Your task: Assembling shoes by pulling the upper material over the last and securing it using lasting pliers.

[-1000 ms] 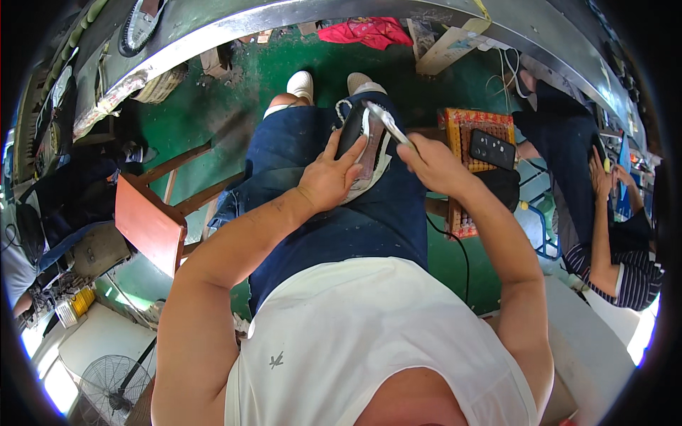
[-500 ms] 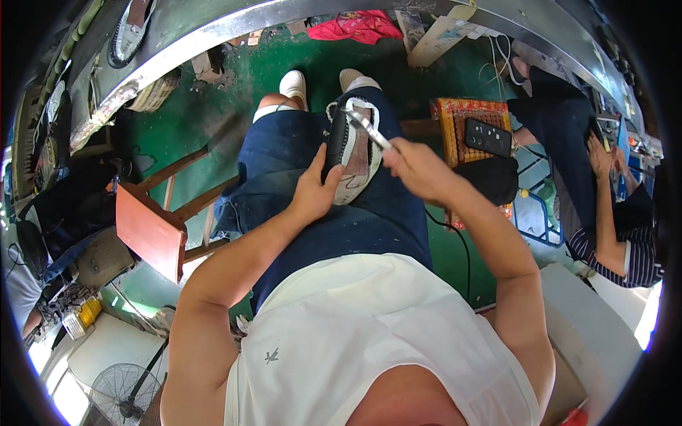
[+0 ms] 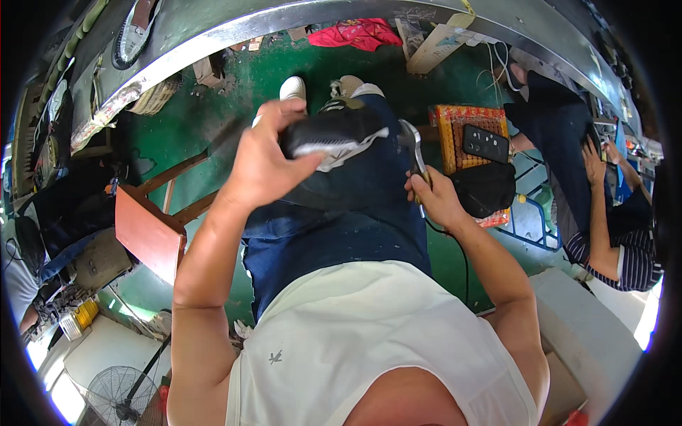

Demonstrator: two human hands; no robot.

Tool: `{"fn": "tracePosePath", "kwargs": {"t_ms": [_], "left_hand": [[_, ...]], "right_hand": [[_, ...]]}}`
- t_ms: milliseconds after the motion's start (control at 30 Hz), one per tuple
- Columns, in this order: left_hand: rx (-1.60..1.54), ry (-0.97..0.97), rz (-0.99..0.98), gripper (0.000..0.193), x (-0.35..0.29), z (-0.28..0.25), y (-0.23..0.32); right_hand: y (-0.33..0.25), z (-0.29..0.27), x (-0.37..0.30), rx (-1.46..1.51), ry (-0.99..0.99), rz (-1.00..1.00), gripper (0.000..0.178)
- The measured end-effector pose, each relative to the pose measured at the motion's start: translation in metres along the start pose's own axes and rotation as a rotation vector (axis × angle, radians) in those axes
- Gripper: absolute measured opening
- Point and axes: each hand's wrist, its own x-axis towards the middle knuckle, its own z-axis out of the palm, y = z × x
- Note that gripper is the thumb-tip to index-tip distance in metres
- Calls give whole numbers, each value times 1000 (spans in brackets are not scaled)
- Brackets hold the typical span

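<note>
My left hand (image 3: 261,165) is closed around one end of a black shoe upper (image 3: 334,133) with a pale, ragged lining edge, held tilted above my lap. Motion blurs the fingers and that end slightly. To the right of it, my right hand (image 3: 435,193) grips metal pliers (image 3: 412,140) by the handles, with the curved head pointing up and away from me. The pliers and the shoe upper are apart. Beneath both hands are my legs in dark blue trousers (image 3: 341,220).
Right of my legs, a beaded seat (image 3: 455,135) bears a black phone (image 3: 486,143) and a black pouch (image 3: 486,190). A wooden stool (image 3: 149,231) stands left. A metal-edged bench (image 3: 234,28) crosses the far side, with another shoe (image 3: 133,39) on it. A co-worker (image 3: 604,213) sits at right.
My left hand has lifted the shoe upper off my lap and turned it over to show its black outside. The pliers have drawn away from it to the right and nearer me.
</note>
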Motion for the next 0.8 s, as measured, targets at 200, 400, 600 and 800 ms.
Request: {"fn": "tracePosePath", "kwargs": {"t_ms": [200, 400, 600, 800], "left_hand": [[-126, -133, -329, 56, 76, 23, 12], [-266, -174, -355, 43, -1, 88, -74], [131, 152, 18, 16, -31, 88, -53], [71, 209, 36, 17, -34, 102, -56]], "right_hand": [[-6, 0, -1, 149, -68, 3, 26], [-54, -7, -6, -299, -271, 23, 36], [-54, -2, 10, -481, -223, -386, 42], [-132, -25, 51, -787, -721, 155, 30]]}}
